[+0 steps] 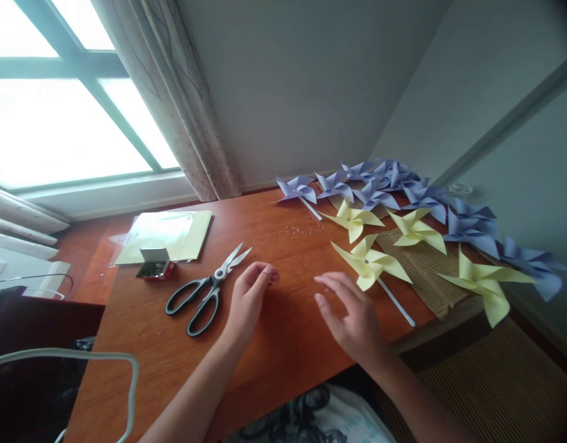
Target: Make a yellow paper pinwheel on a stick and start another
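Both our hands are out over the middle of the wooden table (283, 344) right now. Our left hand (249, 299) sits near the front edge with the fingers curled in and the thumb and fingertips pinched together, maybe on something tiny, but it's too small for us to tell what. Just to its left lie the black-handled scissors (208, 289), blades shut and pointing toward the back of the table, close to the hand but not touching it. Our right hand (352, 314) hovers flat with fingers spread and loose, gripping nothing, and its fingertips are just beside the nearest yellow pinwheel (370, 263), whose white stick (396, 301) runs toward the right front edge. There's a little scatter of small beads (301, 230) further back in the middle. More yellow pinwheels (415, 231) sit along the right side, partly on a woven mat (426, 271), and a whole row of blue pinwheels (385, 184) lines the back right corner and right edge. Over toward the left back corner there's a pack of yellow paper (165, 235) with a small open red box (154, 264) in front of it.
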{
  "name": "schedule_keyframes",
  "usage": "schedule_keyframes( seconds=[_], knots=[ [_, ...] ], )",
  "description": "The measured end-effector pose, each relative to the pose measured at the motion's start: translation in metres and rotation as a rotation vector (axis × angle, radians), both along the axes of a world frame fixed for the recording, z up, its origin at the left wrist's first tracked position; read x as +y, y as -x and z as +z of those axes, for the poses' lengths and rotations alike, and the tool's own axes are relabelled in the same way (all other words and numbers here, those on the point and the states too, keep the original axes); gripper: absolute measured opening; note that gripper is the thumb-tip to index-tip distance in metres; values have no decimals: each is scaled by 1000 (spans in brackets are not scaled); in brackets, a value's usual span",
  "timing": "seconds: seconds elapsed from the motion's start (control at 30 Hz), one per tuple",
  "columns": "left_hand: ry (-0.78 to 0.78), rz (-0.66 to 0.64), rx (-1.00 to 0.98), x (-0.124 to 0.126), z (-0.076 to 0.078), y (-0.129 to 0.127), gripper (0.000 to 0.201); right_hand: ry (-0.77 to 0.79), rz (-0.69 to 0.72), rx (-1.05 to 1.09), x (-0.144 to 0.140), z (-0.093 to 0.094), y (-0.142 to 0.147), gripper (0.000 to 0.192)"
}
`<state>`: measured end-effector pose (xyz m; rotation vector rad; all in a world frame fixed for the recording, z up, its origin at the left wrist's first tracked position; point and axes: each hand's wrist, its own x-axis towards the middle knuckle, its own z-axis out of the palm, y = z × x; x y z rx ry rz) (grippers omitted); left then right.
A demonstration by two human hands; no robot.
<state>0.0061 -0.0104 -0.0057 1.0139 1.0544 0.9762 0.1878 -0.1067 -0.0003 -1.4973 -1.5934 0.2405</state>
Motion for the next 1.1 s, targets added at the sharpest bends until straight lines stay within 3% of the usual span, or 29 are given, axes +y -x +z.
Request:
schedule_keyframes(
  seconds=[0.13, 0.27, 0.5, 0.8, 1.1],
  knots=[
    [-200, -116, 106, -1, -9, -1, 25, 46, 215, 274, 70, -2, 54, 24],
    [-277, -51, 191, 6, -19, 5, 17, 274, 448, 577, 108, -17, 79, 21],
    [-321, -35, 285, 12, -33, 7, 13, 350, 524, 706, 109, -30, 73, 25],
    [-290, -78, 313, 12, -28, 8, 15, 380, 520, 659, 114, -27, 75, 29],
    [-297, -88, 373, 11, -35, 8, 18, 414, 590, 630, 124, -29, 71, 30]
  ],
)
